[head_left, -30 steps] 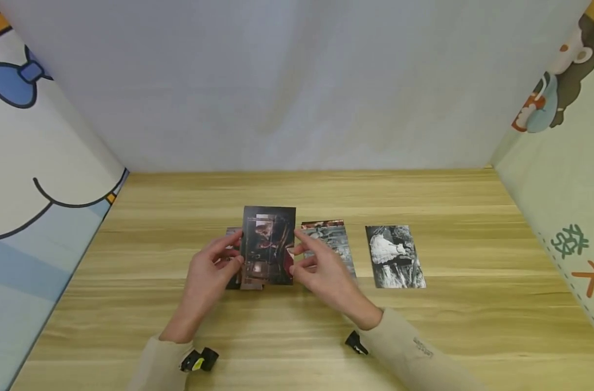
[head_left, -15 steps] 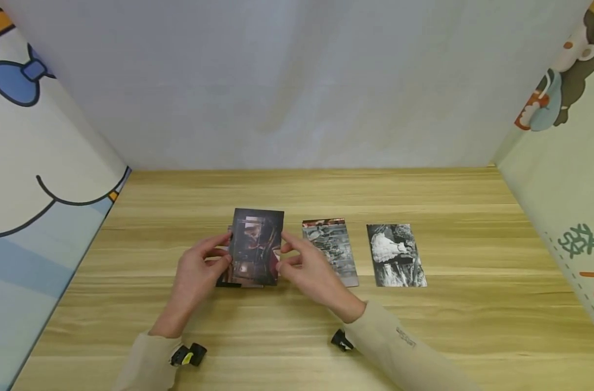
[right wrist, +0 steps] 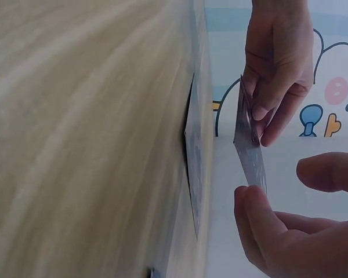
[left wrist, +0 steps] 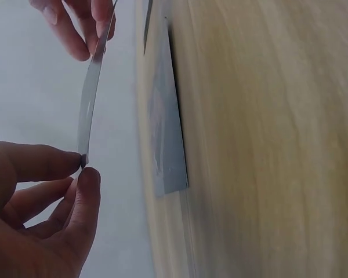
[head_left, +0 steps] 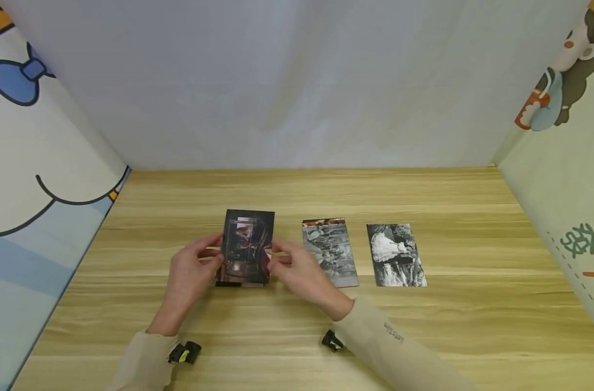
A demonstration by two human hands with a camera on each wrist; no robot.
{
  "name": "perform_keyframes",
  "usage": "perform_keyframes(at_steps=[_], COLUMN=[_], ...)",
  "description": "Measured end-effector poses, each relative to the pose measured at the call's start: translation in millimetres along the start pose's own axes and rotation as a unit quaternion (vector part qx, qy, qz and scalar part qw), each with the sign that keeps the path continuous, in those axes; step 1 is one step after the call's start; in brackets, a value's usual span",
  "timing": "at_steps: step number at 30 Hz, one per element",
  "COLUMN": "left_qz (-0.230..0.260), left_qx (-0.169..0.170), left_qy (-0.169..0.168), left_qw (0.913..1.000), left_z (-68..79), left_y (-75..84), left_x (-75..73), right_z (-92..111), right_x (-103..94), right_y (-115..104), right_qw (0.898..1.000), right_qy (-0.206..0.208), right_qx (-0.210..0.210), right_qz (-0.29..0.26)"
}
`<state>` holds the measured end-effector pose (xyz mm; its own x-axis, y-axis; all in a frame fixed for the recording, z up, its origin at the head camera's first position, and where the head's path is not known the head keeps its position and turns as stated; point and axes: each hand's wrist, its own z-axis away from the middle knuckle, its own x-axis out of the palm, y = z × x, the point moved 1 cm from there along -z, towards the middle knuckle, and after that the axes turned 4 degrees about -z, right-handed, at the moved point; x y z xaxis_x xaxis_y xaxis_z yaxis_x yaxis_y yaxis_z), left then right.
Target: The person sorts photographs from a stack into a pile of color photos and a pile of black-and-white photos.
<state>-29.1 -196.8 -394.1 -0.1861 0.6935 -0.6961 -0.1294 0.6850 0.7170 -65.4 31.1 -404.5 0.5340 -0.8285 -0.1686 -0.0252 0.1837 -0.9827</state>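
Note:
A dark photo print [head_left: 248,247], showing a dim interior, is held over other prints [head_left: 251,285] on the table, whose lower edge peeks out beneath it. My left hand [head_left: 191,271] pinches its left edge between thumb and finger. At the opposite edge, my right hand [head_left: 301,274] holds it with the fingertips. Both wrist views show the print [left wrist: 91,98] edge-on, apart from the tabletop. In the right wrist view, two fingertips [right wrist: 256,200] meet at the print's near end while another finger stands off it.
To the right lies a small pile of prints [head_left: 330,252], a grey one on top and a reddish strip showing behind. Farther right is a single black-and-white print [head_left: 396,255]. The wood-grain table [head_left: 297,190] ends at a pale back wall [head_left: 297,87], with cartoon-patterned sides.
Both hands have shifted left, carrying the dark print with them. It now covers most of the prints beneath, and the grey-topped pile is more exposed.

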Motion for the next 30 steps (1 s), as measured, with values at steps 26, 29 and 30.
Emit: perform_keyframes(at_steps=[26,29,30], left_qz=[-0.088,-0.092,-0.094], left_qx=[-0.005,-0.003,-0.003], left_qy=[-0.020,-0.024,-0.026], left_qw=[0.9959,0.9954,0.9952], left_z=[1.8,1.9,1.9], left_y=[-13.1,-14.0,-14.2], left_x=[-0.5,0.1,0.3], right_z=[-1,-2,-2], right_x=[15.3,15.6,15.6], right_y=[-1,-1,0], right_qw=[0.997,0.997,0.996], right_qy=[-0.052,-0.056,-0.057], right_qx=[0.031,0.038,0.042], right_qz=[0.038,0.048,0.052])
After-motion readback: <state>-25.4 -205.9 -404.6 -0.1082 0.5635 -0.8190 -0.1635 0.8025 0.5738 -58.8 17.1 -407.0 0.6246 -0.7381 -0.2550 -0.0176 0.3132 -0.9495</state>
